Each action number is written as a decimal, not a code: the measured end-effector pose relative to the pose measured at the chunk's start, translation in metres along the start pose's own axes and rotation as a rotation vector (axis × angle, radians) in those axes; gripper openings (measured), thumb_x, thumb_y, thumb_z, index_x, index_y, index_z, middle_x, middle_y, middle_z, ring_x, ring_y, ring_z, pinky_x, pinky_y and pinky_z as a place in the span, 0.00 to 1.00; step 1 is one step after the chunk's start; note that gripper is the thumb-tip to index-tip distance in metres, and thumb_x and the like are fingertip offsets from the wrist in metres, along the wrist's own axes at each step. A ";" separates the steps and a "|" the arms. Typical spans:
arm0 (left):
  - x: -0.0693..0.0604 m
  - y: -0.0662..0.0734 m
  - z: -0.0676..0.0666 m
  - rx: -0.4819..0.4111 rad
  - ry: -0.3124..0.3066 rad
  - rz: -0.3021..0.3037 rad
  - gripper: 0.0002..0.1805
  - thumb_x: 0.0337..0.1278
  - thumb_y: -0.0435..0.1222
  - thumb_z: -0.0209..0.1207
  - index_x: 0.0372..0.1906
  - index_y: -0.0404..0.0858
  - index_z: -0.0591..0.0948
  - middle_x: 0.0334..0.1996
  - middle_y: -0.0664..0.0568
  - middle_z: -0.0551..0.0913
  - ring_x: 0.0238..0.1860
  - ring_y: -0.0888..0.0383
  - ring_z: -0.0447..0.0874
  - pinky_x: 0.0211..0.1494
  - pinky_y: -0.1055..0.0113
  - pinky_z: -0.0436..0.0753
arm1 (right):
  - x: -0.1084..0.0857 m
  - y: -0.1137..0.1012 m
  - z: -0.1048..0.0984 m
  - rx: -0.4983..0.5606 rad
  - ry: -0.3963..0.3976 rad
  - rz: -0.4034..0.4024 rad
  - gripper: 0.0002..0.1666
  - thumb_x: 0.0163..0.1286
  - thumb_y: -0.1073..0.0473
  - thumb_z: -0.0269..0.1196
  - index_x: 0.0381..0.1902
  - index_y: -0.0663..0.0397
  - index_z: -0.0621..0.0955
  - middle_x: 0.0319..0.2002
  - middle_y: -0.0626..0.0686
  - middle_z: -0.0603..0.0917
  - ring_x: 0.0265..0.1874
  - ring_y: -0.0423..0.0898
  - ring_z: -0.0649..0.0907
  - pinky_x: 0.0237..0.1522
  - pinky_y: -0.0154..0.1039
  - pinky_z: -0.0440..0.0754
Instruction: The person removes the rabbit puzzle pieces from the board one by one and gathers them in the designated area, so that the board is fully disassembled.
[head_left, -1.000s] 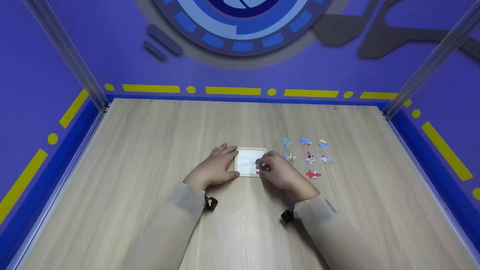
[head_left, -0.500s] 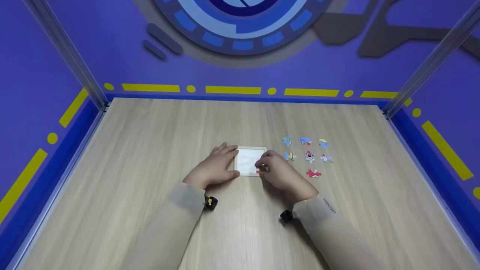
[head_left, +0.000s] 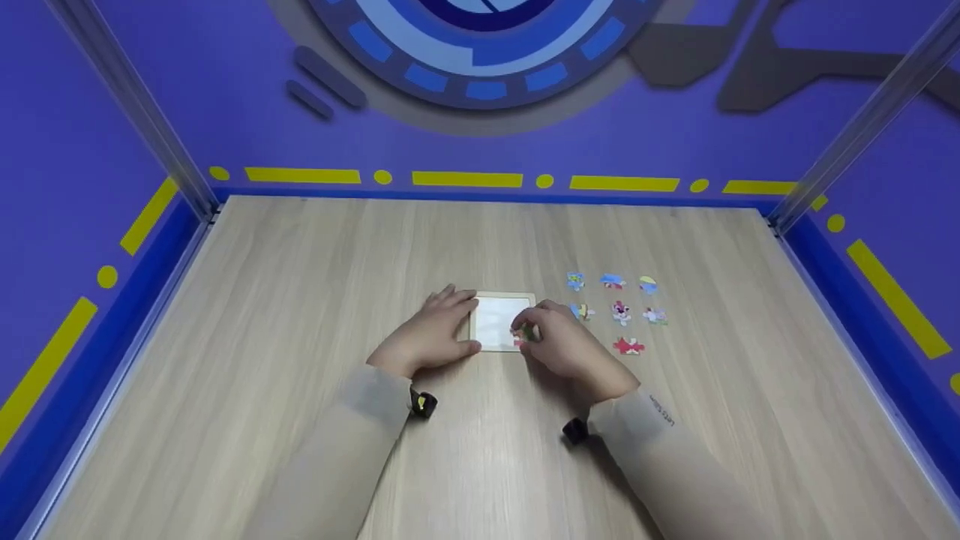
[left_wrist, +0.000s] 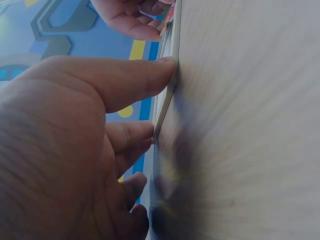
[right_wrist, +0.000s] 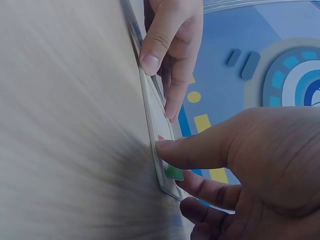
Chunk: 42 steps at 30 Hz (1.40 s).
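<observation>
A small shallow puzzle tray (head_left: 495, 322) with a pale wooden rim and white base lies on the table. My left hand (head_left: 427, 337) rests at its left side, with thumb and forefinger straight against the near and far corners. At the near right corner my right hand (head_left: 566, 349) pinches a jigsaw piece (head_left: 519, 337) between thumb and fingers, low over the base. In the right wrist view the piece's green part (right_wrist: 173, 172) and a bit of red show beside the thumb; the fingers hide the rest. Whether it lies flat I cannot tell.
Several loose jigsaw pieces lie spread out right of the tray, among them a red one (head_left: 628, 346) nearest me and one with a cartoon face (head_left: 621, 313). A blue wall (head_left: 480, 157) with yellow marks stands behind the wooden table (head_left: 337, 255).
My right fingers have shifted slightly at the tray's near right corner, and the piece has turned or dropped a little under them. The left hand stays in place.
</observation>
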<state>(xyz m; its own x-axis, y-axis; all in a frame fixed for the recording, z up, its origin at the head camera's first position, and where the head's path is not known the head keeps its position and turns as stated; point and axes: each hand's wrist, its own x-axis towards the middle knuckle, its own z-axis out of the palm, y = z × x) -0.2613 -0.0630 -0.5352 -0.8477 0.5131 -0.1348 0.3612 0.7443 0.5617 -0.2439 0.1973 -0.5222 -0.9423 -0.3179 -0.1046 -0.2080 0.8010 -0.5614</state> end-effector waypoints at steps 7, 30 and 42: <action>0.000 0.000 0.000 0.000 -0.002 0.000 0.45 0.78 0.49 0.67 0.90 0.36 0.65 0.93 0.46 0.59 0.96 0.40 0.43 1.00 0.44 0.43 | -0.001 0.001 -0.001 -0.001 -0.006 -0.002 0.15 0.72 0.65 0.75 0.54 0.47 0.92 0.50 0.55 0.87 0.49 0.52 0.82 0.53 0.50 0.82; 0.001 -0.001 0.001 -0.007 0.002 0.003 0.45 0.78 0.49 0.68 0.89 0.36 0.66 0.93 0.47 0.60 0.96 0.41 0.44 1.00 0.45 0.43 | -0.001 0.003 -0.007 0.009 -0.047 0.041 0.26 0.80 0.59 0.72 0.71 0.61 0.86 0.59 0.60 0.87 0.56 0.54 0.84 0.68 0.58 0.86; 0.003 -0.003 0.002 -0.006 0.000 0.005 0.46 0.77 0.49 0.68 0.89 0.36 0.66 0.93 0.48 0.59 0.96 0.40 0.43 1.00 0.46 0.42 | -0.006 0.011 -0.024 0.090 -0.028 -0.054 0.20 0.80 0.62 0.71 0.67 0.57 0.89 0.57 0.57 0.87 0.55 0.53 0.84 0.62 0.54 0.88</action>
<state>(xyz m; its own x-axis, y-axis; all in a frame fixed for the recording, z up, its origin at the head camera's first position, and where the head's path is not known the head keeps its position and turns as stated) -0.2638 -0.0633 -0.5389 -0.8458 0.5167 -0.1326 0.3629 0.7395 0.5670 -0.2467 0.2200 -0.5076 -0.9223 -0.3748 -0.0943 -0.2329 0.7337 -0.6383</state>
